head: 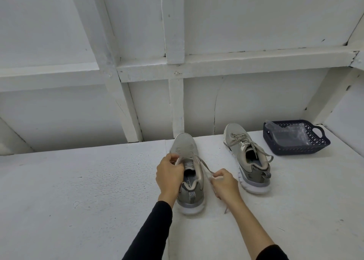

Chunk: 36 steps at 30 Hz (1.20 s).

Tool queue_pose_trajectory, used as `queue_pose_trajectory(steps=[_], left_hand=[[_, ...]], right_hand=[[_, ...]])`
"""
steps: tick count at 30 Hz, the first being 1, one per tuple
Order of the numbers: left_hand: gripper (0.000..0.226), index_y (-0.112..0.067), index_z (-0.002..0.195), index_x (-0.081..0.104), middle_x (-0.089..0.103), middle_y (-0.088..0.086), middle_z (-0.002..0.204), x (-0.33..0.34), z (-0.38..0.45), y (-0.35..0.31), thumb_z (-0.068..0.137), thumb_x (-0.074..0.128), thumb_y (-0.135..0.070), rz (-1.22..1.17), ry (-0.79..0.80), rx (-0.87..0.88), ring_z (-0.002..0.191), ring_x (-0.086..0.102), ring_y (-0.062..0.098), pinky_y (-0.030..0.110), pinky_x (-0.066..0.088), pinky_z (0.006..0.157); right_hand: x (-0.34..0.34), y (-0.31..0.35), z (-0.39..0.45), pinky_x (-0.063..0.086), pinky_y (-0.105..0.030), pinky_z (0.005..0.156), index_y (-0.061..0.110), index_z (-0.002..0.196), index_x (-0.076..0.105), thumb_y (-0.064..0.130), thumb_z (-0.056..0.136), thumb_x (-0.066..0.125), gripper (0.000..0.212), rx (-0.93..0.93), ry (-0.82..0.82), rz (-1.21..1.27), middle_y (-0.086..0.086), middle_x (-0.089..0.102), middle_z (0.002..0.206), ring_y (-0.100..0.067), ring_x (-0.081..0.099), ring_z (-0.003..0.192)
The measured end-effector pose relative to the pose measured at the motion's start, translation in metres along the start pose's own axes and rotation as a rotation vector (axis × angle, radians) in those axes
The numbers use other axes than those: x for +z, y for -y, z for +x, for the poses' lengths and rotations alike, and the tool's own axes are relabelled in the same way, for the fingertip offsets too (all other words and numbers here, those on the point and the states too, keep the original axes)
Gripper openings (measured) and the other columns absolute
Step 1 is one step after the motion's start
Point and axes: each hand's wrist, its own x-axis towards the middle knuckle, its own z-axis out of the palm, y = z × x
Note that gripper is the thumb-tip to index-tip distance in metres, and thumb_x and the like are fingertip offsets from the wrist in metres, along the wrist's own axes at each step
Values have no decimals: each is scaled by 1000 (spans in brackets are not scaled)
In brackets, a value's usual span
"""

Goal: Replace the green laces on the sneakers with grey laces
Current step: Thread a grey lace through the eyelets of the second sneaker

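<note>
Two grey sneakers are seen on a white worktop (78,181) set against a white panelled wall (246,102). The near sneaker (185,147), toe pointed away, is steadied at its tongue by the left hand (170,178), whose fingers are curled around the upper edge of the opening. A grey lace (205,167) is drawn out from the shoe's right side and is pinched by the fingers of the right hand (223,185), just beside the sneaker; the lace's loose end (226,209) is trailed onto the worktop below the wrist. Both forearms are covered by black sleeves (151,230). The second sneaker (248,157), already threaded with grey laces left untied, is placed to the right, apart from the first. Behind it, a dark blue basket (317,141) holding clear plastic packaging (289,134) is set near the wall.
</note>
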Motion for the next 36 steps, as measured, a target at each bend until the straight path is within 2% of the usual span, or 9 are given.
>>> queue_pose_trajectory(steps=[3,9,11,13,15,18,24,30,36], left_hand=[[12,-32,98,68,69,-15,91,0,0,1,86,65,-36,35,-8,8,83,64,8,30,50,71],[12,-32,97,68,69,-14,91,1,0,3,87,65,-37,54,-18,21,83,64,9,32,52,73],[12,-33,97,67,69,-14,91,1,1,4,87,64,-40,57,-14,27,82,64,8,35,54,76],[10,-33,94,66,68,-15,89,0,0,3,87,64,-41,65,-14,38,80,63,8,36,54,75],[10,-31,88,60,67,-15,85,-3,-1,1,87,65,-41,91,2,58,75,62,6,34,53,70],[20,-31,85,51,64,-17,80,-12,-2,4,85,66,-44,155,81,149,73,62,5,31,52,64],[13,-31,89,57,70,-18,90,-30,4,28,88,67,-40,15,263,329,91,65,-4,25,54,81],[13,-17,88,58,75,-2,88,-33,3,31,93,64,-27,-246,335,206,87,72,13,33,58,80],[16,-5,77,61,69,6,77,-35,11,31,93,62,-11,-330,339,113,80,67,20,39,54,82]], right_hand=[[5,-9,2,42,-26,63,15,102,59,22,90,61,13,-57,-19,-330,-4,58,103,-21,59,81],[5,-3,-1,44,-32,75,15,96,63,21,97,52,13,-152,-97,-528,-5,54,109,-23,55,96],[1,10,-1,40,-32,82,17,93,63,20,97,54,10,-272,-225,-410,-2,54,104,-21,48,99],[-4,31,-1,40,-24,78,17,87,61,16,95,57,8,-398,-309,-96,4,58,91,-16,50,90],[-10,56,-1,41,-11,68,16,85,61,11,93,59,9,-463,-282,205,6,62,81,-12,56,77],[-14,78,-3,45,-10,69,21,85,64,9,92,61,14,-508,-199,330,7,66,81,-5,60,75],[8,70,1,45,-9,69,17,89,71,9,88,67,9,-458,-93,174,11,68,80,4,61,74],[24,71,-6,42,-3,64,15,96,72,14,90,65,8,-567,-79,-80,8,63,86,2,56,74],[29,69,-3,42,-20,81,12,97,69,14,93,60,11,-707,-4,-336,5,48,95,-13,50,95]])
